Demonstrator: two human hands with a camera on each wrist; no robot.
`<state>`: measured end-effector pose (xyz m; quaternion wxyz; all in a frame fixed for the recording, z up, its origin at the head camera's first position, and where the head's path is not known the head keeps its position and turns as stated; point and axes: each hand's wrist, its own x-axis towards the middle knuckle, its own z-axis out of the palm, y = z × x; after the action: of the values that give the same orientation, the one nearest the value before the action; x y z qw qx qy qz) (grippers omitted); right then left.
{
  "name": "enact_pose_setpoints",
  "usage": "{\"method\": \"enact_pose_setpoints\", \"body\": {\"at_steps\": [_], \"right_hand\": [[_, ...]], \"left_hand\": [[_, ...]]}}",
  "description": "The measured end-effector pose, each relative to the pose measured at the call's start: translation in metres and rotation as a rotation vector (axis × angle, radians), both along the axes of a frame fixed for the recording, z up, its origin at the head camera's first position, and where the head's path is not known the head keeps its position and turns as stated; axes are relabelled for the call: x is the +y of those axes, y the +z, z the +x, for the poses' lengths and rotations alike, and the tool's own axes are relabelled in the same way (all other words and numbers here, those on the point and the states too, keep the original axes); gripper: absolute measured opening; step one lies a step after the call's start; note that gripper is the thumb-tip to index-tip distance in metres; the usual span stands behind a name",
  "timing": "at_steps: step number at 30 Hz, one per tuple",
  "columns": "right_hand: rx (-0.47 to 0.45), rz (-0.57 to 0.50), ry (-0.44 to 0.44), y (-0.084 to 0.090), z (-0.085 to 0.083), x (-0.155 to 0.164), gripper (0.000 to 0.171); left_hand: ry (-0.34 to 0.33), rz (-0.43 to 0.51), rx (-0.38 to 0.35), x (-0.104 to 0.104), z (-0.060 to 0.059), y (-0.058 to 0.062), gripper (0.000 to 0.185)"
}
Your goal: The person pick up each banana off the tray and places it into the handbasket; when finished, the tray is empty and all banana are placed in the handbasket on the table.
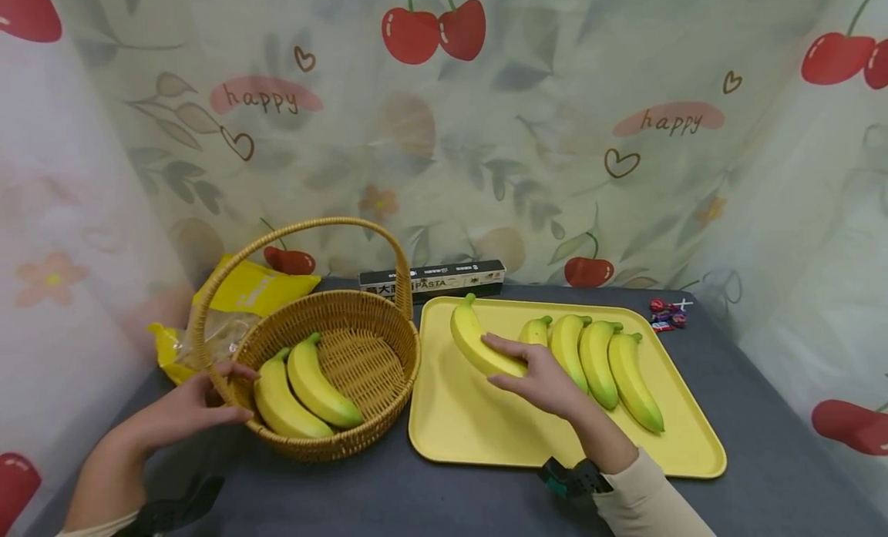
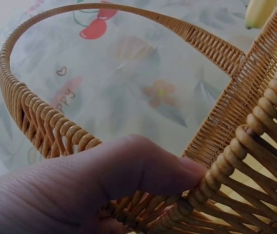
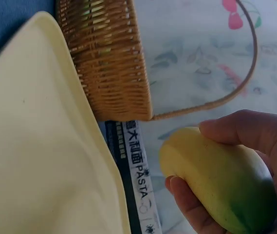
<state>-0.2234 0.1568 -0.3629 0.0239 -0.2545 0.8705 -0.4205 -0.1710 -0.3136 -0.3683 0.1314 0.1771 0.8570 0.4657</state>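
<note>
A wicker basket with a tall arched handle stands left of a yellow tray. Two bananas lie inside the basket. My left hand holds the basket's near left rim, thumb pressed on the weave. My right hand grips a yellow-green banana at the tray's left side; thumb and fingers wrap round the banana in the right wrist view. Several more bananas lie side by side on the tray's right half.
A dark pasta box lies behind basket and tray against the printed curtain. A yellow plastic bag sits behind the basket on the left. Small wrapped candies lie beyond the tray's far right corner. The dark tabletop continues to the right.
</note>
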Motion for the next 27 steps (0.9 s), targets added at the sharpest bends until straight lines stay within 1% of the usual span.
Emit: {"method": "enact_pose_setpoints", "body": {"at_steps": [9,14,16,21,25,27], "right_hand": [[-0.038,-0.042,0.091,0.010,0.019,0.000,0.056],[-0.051,-0.052,0.187,0.020,0.026,-0.008,0.058],[-0.038,-0.046,0.232,0.024,0.027,-0.014,0.057],[0.000,-0.016,0.336,0.034,0.024,-0.034,0.054],[-0.013,0.027,0.410,0.039,0.016,-0.053,0.053],[-0.018,0.060,0.435,0.040,0.010,-0.062,0.052]], "left_hand": [[0.002,-0.001,-0.022,0.000,0.000,0.000,0.046],[0.014,-0.014,-0.002,-0.001,0.001,-0.001,0.046],[0.016,-0.020,0.007,-0.001,0.001,-0.001,0.045],[0.026,-0.025,0.005,0.000,0.001,-0.001,0.046],[0.029,-0.016,0.006,0.001,0.001,0.000,0.045],[0.021,-0.012,0.006,0.001,0.001,0.000,0.045]]}}
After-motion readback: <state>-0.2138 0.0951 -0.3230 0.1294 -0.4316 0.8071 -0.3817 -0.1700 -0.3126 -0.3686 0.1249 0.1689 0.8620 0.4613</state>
